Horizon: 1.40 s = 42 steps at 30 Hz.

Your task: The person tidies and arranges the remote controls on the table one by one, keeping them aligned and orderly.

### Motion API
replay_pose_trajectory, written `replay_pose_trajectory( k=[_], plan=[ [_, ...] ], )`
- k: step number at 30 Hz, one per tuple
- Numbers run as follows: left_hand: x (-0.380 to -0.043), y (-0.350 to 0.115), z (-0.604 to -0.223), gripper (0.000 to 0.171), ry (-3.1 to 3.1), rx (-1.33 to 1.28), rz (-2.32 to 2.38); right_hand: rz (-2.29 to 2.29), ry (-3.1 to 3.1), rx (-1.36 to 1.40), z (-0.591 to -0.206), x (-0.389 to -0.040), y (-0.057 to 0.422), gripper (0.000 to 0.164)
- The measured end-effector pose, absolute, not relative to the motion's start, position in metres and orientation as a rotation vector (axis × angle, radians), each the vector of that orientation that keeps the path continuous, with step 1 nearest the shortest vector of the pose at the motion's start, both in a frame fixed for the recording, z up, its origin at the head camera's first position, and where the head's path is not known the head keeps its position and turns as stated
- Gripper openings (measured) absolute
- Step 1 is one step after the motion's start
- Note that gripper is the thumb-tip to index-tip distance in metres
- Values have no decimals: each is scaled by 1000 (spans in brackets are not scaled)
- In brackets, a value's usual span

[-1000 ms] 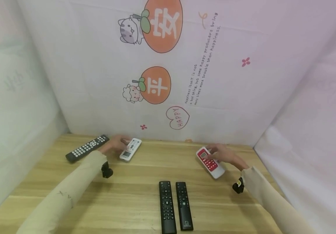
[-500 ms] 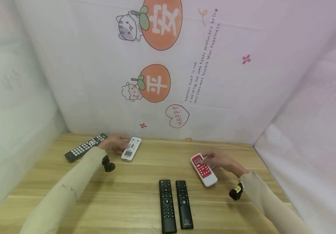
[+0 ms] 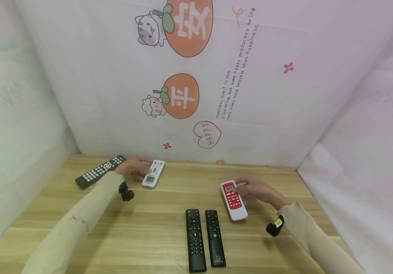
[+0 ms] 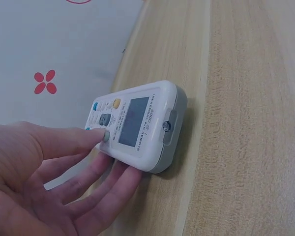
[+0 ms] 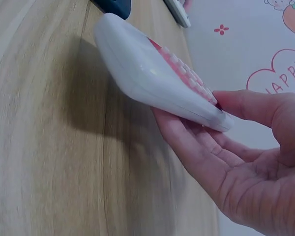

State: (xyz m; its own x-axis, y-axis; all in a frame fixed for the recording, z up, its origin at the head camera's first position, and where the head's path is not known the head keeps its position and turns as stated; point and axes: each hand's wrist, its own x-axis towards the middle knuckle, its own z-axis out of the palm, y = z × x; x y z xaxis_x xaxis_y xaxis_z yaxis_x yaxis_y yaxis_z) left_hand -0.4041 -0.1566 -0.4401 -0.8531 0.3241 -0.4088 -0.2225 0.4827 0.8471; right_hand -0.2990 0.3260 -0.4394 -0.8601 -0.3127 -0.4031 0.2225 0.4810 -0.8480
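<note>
Cream-sleeved arms [image 3: 76,224] stretch forward over the pale wooden counter [image 3: 145,236], the bare left hand [image 3: 135,166] and right hand [image 3: 255,189] both pinching.

White remote [image 4: 132,123]: "UNIVERSAL A/C REMOTE"
Upper orange [image 3: 189,29]: "安"
Lower orange [image 3: 182,96]: "平"
Heart [image 3: 207,134]: "HAPPY"
Backdrop [image 3: 217,72]: "Happiness itself is not a bad thing…"
</note>
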Motion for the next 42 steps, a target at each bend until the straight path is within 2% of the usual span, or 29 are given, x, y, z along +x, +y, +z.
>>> replay_pose_trajectory(
  k=[11, 27, 34, 42],
  plan=[
    [-401, -150, -436, 70, 2253, 72, 1312, -1391, 2247, 69, -434, -295, 312, 53],
    [-400, -145, -437, 72, 2278, 78, 1309, -1362, 2244, 16, -426, -288, 308, 42],
    [-397, -143, -432, 71, 2286, 52, 1294, -1295, 2156, -38, -422, -280, 309, 32],
    [-395, -140, -432, 70, 2312, 20, 1271, -1253, 2042, -10, -421, -273, 310, 35]
  ],
)
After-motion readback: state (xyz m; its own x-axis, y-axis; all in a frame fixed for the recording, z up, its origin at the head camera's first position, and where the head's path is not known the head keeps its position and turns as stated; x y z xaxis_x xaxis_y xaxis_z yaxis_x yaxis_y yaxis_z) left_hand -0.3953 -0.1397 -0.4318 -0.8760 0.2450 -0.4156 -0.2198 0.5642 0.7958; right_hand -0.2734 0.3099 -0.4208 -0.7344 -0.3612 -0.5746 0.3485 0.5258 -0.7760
